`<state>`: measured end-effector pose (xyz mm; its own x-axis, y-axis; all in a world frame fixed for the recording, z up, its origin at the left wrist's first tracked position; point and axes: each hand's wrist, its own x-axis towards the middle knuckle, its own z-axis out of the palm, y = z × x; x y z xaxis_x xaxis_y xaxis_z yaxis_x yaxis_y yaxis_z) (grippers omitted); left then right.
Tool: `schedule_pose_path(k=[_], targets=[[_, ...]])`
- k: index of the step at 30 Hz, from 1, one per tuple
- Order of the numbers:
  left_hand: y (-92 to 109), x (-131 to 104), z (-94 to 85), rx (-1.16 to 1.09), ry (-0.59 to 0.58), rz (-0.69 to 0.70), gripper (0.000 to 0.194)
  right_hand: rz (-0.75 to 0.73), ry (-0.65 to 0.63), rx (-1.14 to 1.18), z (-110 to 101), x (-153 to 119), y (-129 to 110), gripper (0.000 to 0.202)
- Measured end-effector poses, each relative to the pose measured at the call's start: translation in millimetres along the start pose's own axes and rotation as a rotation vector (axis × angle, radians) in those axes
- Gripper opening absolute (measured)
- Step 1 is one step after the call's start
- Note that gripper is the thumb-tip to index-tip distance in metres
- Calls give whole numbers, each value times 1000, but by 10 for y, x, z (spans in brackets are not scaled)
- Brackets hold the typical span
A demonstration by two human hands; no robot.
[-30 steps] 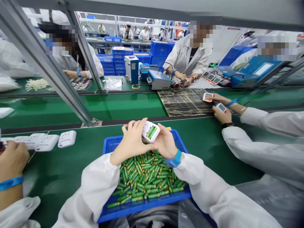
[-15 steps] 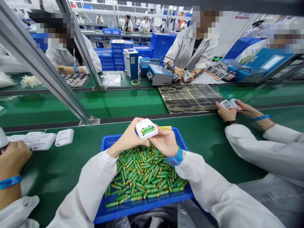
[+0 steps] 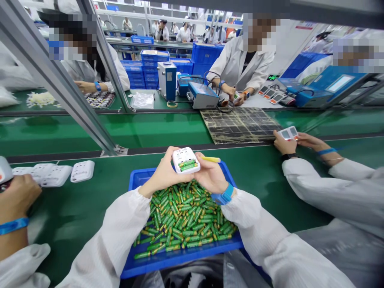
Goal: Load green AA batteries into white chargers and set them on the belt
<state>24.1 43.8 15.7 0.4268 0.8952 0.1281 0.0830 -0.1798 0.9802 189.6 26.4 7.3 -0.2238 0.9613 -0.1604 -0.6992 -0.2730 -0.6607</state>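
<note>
Above a blue tray (image 3: 180, 262) heaped with green batteries (image 3: 180, 216), a white device (image 3: 183, 155) is held with its open battery slot facing up. Green batteries lie side by side in that slot. My left hand (image 3: 163, 172) grips the device along its left and lower edge. At its right side, my right hand (image 3: 211, 174) has its fingers closed against the edge, with a yellow stick (image 3: 211, 159) held in the same hand and pointing right. The fingertips behind the device are partly hidden.
Several white devices (image 3: 82, 171) lie at the left, near a co-worker's hand (image 3: 18, 198). At the right, another person's hands (image 3: 285, 144) hold two devices. A dark gridded mat (image 3: 240, 125) lies beyond, past a metal post (image 3: 99, 128).
The device in my hands has shifted slightly up and is tilted less. The person at the right has brought two devices together side by side.
</note>
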Motion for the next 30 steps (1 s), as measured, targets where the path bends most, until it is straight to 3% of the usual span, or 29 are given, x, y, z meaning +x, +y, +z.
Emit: schedule_pose_path(k=[5,8,12,16,22,30], targets=[[73,-60,6,446,6,135,77,-252,218,-351,-90,72,-99,45],[56,-55,-5,546,11,156,74,-418,308,-406,-152,96,-189,49],[1,-18,-37,637,6,158,71,-292,131,-306,-127,61,-220,52],[-56,6,-64,749,2,222,69,-159,18,-378,-68,-2,-154,58],[-73,13,-72,814,-11,232,68,-281,33,-617,-95,-42,-86,35],[-62,11,-63,820,6,223,66,-362,-58,-877,-61,-99,-68,37]])
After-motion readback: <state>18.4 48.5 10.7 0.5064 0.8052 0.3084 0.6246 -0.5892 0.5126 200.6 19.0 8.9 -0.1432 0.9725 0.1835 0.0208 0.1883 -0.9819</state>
